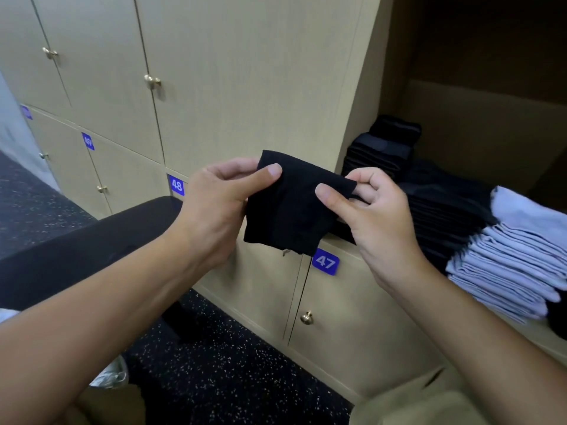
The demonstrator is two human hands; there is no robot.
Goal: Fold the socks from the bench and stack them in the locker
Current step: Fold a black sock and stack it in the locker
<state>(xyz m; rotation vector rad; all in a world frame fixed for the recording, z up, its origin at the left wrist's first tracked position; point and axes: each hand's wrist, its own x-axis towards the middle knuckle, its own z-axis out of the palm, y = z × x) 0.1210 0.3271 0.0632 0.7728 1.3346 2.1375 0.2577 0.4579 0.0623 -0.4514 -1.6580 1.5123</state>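
Before the open locker, left hand and right hand each pinch the folded black sock, fingertips hidden behind it.

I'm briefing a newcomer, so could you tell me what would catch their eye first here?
At centre, the left hand and right hand pinch a folded black sock in front of the lockers. In the open locker at right sit black sock stacks and a pale blue stack.

A locker room: numbered lockers, padded bench, speckled floor.
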